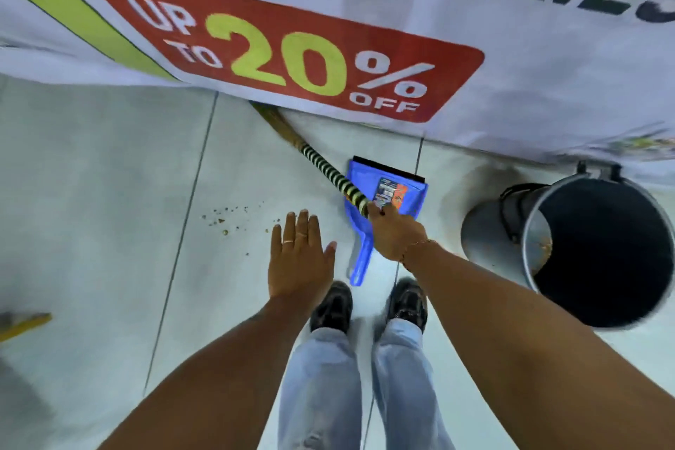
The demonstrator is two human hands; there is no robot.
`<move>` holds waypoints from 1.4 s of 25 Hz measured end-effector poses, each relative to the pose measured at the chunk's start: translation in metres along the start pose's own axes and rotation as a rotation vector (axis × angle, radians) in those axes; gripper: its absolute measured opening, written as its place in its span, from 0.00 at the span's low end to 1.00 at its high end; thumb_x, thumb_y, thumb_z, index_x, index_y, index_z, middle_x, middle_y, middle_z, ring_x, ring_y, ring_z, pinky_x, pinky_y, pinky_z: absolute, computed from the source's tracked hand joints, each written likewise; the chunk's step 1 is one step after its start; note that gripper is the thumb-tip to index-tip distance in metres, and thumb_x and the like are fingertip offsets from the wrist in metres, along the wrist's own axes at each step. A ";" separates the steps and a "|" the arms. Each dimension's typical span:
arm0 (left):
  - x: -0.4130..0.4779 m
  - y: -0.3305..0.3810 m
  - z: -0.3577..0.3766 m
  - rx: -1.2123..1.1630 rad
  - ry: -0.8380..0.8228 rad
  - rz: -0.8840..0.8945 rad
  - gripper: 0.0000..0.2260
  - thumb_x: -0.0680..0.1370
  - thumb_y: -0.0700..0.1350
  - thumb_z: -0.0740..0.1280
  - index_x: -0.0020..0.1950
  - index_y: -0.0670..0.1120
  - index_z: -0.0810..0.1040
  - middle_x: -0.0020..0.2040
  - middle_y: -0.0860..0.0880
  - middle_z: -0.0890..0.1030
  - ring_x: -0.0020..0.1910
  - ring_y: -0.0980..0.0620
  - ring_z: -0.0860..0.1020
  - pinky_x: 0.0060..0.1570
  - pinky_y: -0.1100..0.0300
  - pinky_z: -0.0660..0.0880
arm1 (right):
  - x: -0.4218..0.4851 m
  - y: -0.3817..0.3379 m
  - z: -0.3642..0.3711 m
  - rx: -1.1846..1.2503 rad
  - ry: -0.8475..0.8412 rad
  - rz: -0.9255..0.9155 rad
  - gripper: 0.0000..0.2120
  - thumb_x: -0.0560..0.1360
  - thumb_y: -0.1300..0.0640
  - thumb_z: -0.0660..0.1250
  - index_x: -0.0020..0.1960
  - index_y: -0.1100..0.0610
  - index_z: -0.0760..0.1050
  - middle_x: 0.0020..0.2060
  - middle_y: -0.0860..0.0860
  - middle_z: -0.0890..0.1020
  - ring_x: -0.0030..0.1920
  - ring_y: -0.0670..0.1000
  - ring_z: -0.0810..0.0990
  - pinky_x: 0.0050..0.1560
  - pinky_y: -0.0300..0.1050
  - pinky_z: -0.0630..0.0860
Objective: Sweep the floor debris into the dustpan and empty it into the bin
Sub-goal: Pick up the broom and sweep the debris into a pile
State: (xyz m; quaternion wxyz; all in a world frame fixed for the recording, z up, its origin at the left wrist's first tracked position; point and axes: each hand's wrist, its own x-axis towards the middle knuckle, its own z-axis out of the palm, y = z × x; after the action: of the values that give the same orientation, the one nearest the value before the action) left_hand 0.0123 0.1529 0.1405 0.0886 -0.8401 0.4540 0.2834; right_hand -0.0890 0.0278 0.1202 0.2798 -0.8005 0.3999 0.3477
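— Hands first: how do they sit?

— Right hand (396, 232) reaches forward and down, fingers clenched around the near end of a broom handle (330, 173) banded in black and pale yellow. The handle slants away to the upper left, and the bristles (272, 119) disappear under the edge of a hanging banner (511, 58). A thin bracelet circles that wrist.

— And the left?

— Left hand (297, 256) hovers palm down over the floor, fingers spread and released, gripping nothing. Two rings show on it.

— Where's the debris?

— Brown crumbs (228, 217) lie scattered on the pale tiled floor (91, 194), left of the left hand and apart from the dustpan.

— The dustpan?

— Blue dustpan (383, 208) rests flat on the floor under the right hand, handle pointing toward the person's dark shoes. A label sticks inside it; its print is too small to read.

— The bin?

— Grey metal bin (599, 252) stands to the right.

— Any legible writing?

— The banner's red panel reads "UP TO 20% OFF"; above, large dark letters, cut off, show "SUPPLIES".
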 end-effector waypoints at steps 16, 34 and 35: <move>-0.156 -0.029 0.008 -0.103 0.087 -0.060 0.26 0.81 0.53 0.52 0.75 0.40 0.56 0.76 0.41 0.59 0.77 0.43 0.54 0.75 0.47 0.50 | -0.179 -0.043 0.113 0.185 0.092 0.058 0.30 0.77 0.60 0.56 0.77 0.53 0.52 0.62 0.60 0.71 0.59 0.62 0.74 0.55 0.54 0.74; -0.210 -0.217 0.010 -0.008 0.003 0.068 0.27 0.81 0.54 0.50 0.76 0.41 0.54 0.77 0.42 0.58 0.77 0.44 0.52 0.75 0.48 0.49 | -0.205 -0.258 0.214 0.462 -0.043 0.290 0.21 0.79 0.60 0.52 0.72 0.56 0.62 0.61 0.60 0.74 0.60 0.62 0.76 0.58 0.52 0.73; -0.211 -0.225 0.007 -0.003 0.013 0.071 0.27 0.81 0.54 0.51 0.75 0.41 0.54 0.77 0.42 0.58 0.77 0.44 0.53 0.75 0.48 0.49 | -0.209 -0.269 0.215 0.472 -0.021 0.279 0.21 0.79 0.60 0.53 0.71 0.55 0.62 0.60 0.60 0.75 0.58 0.62 0.76 0.57 0.53 0.74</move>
State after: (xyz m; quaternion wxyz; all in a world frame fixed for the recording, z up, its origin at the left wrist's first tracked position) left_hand 0.1024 0.4346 0.2282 0.0742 -0.8254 0.4836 0.2815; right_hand -0.0276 0.4182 0.1992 0.4122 -0.6466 0.5735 0.2883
